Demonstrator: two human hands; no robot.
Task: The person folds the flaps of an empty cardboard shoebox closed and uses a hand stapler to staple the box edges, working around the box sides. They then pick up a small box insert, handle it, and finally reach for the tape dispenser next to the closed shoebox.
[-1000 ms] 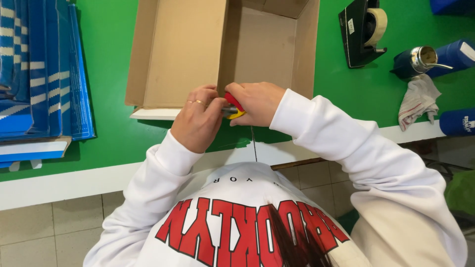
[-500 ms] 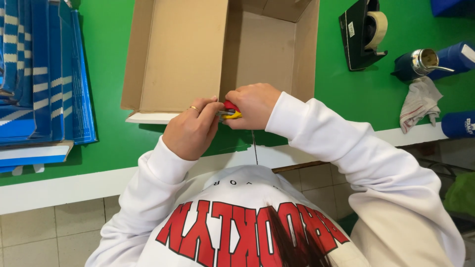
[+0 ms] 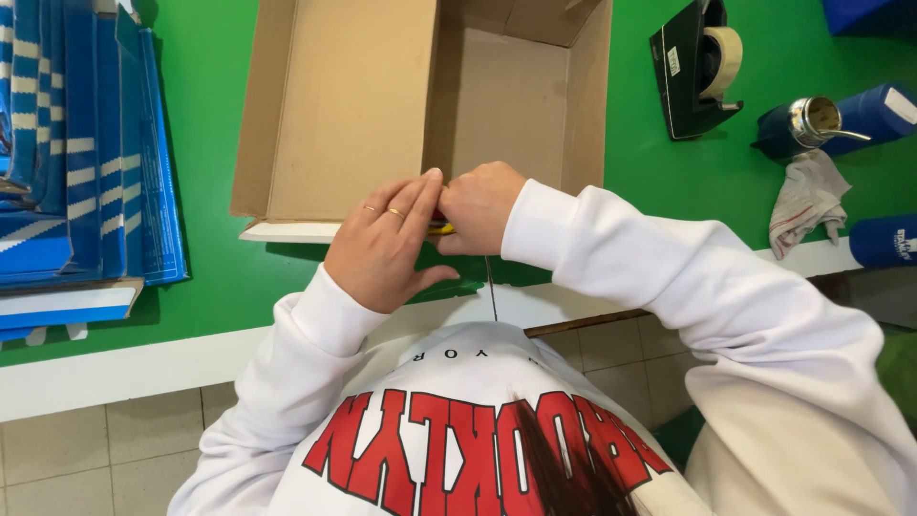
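An open brown cardboard box [image 3: 353, 105] lies on the green table [image 3: 210, 277] in front of me. Both hands meet at its near edge. My right hand [image 3: 480, 205] is closed around a small red and yellow object [image 3: 441, 227], mostly hidden by the fingers. My left hand [image 3: 387, 244], with a ring on one finger, has its fingers laid flat against that object and the box edge. A thin dark cord hangs down from the hands.
A stack of blue and white flat cartons [image 3: 81, 143] lies at the left. At the right are a black tape dispenser [image 3: 697, 67], a metal cup on a blue tube [image 3: 821, 119], a crumpled cloth [image 3: 807, 196] and another blue tube [image 3: 884, 239].
My left hand has opened and laid its fingers flat over the small object, hiding most of the red part. The right hand stays closed on it.
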